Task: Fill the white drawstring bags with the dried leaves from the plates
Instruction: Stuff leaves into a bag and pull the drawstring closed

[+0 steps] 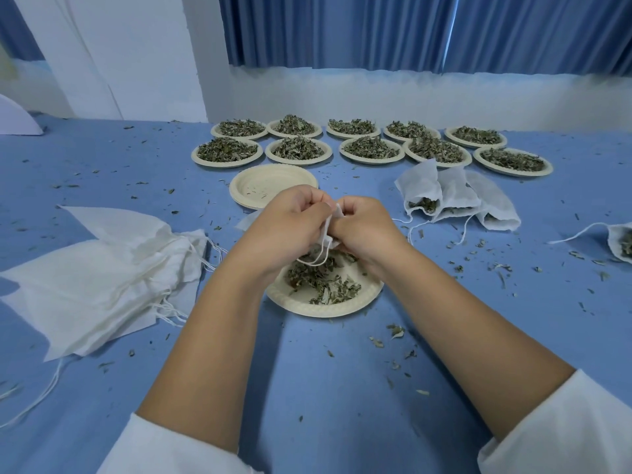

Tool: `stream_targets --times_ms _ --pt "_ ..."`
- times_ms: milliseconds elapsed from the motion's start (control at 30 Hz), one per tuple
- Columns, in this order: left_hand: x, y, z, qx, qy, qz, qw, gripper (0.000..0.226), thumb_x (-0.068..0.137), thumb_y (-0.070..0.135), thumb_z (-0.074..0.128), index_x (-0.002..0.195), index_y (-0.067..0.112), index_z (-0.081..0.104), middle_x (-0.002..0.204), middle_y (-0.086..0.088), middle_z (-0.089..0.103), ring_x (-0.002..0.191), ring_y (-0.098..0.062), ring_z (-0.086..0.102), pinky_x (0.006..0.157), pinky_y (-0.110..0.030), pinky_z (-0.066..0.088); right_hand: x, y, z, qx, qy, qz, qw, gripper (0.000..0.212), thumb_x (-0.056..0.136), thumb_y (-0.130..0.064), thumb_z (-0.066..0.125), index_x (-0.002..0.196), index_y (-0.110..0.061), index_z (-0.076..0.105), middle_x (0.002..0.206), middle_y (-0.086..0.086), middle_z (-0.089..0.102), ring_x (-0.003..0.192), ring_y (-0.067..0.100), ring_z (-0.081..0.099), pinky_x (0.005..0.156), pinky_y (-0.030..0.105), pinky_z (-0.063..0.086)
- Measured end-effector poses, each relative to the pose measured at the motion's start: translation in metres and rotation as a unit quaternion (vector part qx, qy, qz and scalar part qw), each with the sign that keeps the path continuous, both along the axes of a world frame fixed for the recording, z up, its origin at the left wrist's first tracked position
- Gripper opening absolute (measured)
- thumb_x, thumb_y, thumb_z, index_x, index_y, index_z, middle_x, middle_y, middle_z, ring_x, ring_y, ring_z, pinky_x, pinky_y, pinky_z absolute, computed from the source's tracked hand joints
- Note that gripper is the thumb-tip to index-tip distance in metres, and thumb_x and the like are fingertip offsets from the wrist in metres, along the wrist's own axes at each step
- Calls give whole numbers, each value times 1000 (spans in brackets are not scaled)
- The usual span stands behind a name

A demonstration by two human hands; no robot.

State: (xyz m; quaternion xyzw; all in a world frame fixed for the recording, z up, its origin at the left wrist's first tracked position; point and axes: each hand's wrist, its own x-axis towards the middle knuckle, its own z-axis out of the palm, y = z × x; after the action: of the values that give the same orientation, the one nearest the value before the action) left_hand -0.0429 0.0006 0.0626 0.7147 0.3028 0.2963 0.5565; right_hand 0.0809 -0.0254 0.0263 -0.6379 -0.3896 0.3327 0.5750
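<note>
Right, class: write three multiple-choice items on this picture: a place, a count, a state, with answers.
1. Where does the pile of flat white drawstring bags lie? A) person's left B) person's right C) on a plate
2. How many beige paper plates heaped with dried leaves fill the two far rows? A) six B) ten C) fourteen
3. The beige paper plate just beyond the left hand and right hand is: A) heaped B) nearly empty C) overturned
Answers: 1 A, left of the left hand; 2 B, five per row; 3 B, only crumbs inside.
</note>
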Motion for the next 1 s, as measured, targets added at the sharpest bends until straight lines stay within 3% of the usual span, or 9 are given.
stream_targets --times_ms 100,167,300,400,500,667,833,900,1000 --pt "2 1 -3 11 9 26 1000 18 99 5 43 93 5 61 35 13 41 30 0 37 36 -13 30 -3 0 0 -1 5 5 1000 25 83 4 64 64 -10 57 42 -1 57 36 11 55 35 19 42" --pt "1 2 -3 2 -4 51 999 19 99 4 42 91 5 59 34 13 43 28 0 39 34 -10 30 -2 0 0 -4 31 52 998 18 86 -1 67 70 -9 63 53 3 65 49 15 63 48 25 54" --pt "-3 6 0 -24 -27 81 996 21 100 6 40 85 13 52 32 13 42 26 0 38 33 -10 31 7 0 10 -35 119 126 984 10 90 -6 63 82 -4 69 80 16 70 75 25 69 76 30 58" --pt "-5 7 1 -35 -34 83 995 23 100 5 40 82 12 52 34 13 40 26 -1 36 33 -10 31 16 -4 16 -44 129 169 976 15 87 7 61 90 -5 70 81 9 72 78 17 72 69 21 58" --pt "-6 7 1 -32 -32 77 996 28 99 4 39 77 12 54 34 13 38 26 -1 36 34 -9 30 18 -7 14 -47 104 180 977 25 85 13 62 105 0 68 91 12 73 82 17 72 74 20 58" --pt "-6 7 2 -43 -25 54 997 29 99 7 44 75 11 58 39 5 40 30 -4 41 36 -10 35 17 -4 10 -14 38 130 991 13 84 3 70 91 -8 72 71 2 73 64 9 69 60 14 54" --pt "-4 5 1 -35 -24 32 999 32 98 5 42 72 11 59 35 8 36 27 -2 37 36 -10 36 12 -4 5 -22 -59 129 990 24 83 2 69 71 -18 75 75 14 74 71 26 72 74 39 60" --pt "-3 4 1 -34 -26 20 999 29 98 3 41 75 8 59 34 11 39 27 -2 40 39 -12 40 10 -4 5 -23 -106 95 990 22 82 -1 70 66 -16 72 70 17 70 62 23 70 68 46 56" --pt "-2 4 0 -26 -17 8 999 25 97 3 41 80 8 59 34 10 42 29 -3 44 43 -18 48 8 -1 2 0 -150 40 988 36 82 -3 70 53 -19 58 44 -10 54 37 1 49 43 17 40"
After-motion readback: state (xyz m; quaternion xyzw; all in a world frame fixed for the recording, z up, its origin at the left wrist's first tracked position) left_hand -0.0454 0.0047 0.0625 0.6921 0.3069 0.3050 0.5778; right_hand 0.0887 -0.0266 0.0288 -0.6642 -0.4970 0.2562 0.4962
